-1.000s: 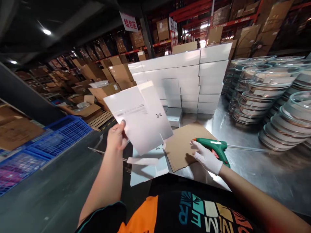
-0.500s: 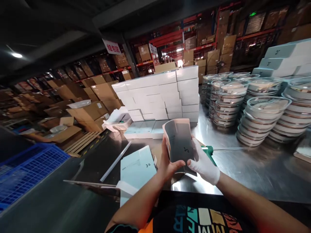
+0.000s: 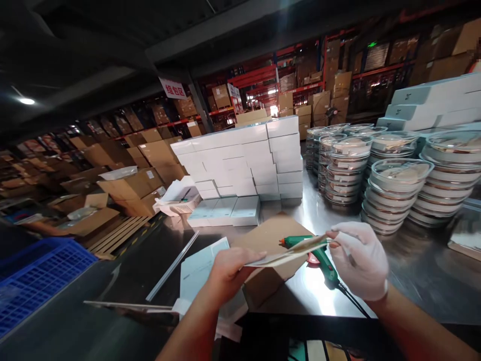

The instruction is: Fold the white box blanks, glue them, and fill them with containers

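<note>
Between my hands a flattened carton [image 3: 287, 257] is held nearly edge-on, so its thin layered edge faces me. My bare left hand [image 3: 230, 269] pinches one end with the thumb on top. My right hand [image 3: 358, 260], in a white glove, grips the opposite end with its fingertips. Just behind the carton, a green glue gun [image 3: 326, 265] lies on the table, its orange nozzle pointing left and partly covered. A brown cardboard sheet [image 3: 276, 230] lies under the carton. To the left, beside my left forearm, are pale blue flat cartons [image 3: 201, 265].
White boxes [image 3: 236, 160] are stacked like a wall at the back of the metal table. Stacks of lidded glass containers [image 3: 394, 195] stand on the right. A clear glue stick [image 3: 173, 265] lies left, near a white basket [image 3: 182, 198]. A blue crate [image 3: 37, 276] is at far left.
The carton has gone from upright, its printed face toward me, to nearly flat and edge-on. My hands have moved apart to its two ends, uncovering the glue gun and cardboard sheet.
</note>
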A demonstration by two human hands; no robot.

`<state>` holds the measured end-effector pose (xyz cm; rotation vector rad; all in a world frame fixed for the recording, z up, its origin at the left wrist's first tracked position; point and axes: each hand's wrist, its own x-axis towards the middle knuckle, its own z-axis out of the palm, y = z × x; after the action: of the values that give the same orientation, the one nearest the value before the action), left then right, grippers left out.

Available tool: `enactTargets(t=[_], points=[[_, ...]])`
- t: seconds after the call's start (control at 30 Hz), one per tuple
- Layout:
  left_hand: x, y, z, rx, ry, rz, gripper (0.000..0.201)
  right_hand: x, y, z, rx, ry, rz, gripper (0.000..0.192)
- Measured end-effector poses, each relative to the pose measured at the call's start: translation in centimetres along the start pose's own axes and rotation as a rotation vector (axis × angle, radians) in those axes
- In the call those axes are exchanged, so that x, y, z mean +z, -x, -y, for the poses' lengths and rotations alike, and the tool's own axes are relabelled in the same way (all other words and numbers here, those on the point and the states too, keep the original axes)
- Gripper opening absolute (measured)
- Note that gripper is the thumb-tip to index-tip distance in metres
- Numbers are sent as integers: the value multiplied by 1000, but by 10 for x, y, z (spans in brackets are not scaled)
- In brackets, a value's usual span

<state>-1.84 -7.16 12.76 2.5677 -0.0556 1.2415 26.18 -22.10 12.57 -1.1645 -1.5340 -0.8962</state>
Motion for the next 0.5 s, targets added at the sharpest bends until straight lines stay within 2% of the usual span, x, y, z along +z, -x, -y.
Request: enactTargets(t=[0.07, 0.13, 0.17, 0.23, 0.27, 0.37, 0.5], points=[[-2, 4, 3, 2, -97, -81, 23, 1, 8, 5, -13, 0, 6, 35], [-3, 6, 5, 12, -144, -87, 20, 2, 14, 7, 18, -117, 42, 45], [-2, 7, 4, 31, -155, -79, 19, 2, 16, 7, 64, -193, 60, 43], [-2, 6, 2, 100, -169, -46, 19, -1, 15, 4, 204, -355, 130, 29], [-1, 6, 1, 148, -173, -21, 21, -4, 14, 1, 279, -447, 186, 25], [-2, 3, -2, 245, -172, 40, 28, -12, 12, -5, 426, -688, 391, 50], [-5, -1, -8, 252, -280, 46, 22, -8, 18, -7, 436, -809, 622, 58]])
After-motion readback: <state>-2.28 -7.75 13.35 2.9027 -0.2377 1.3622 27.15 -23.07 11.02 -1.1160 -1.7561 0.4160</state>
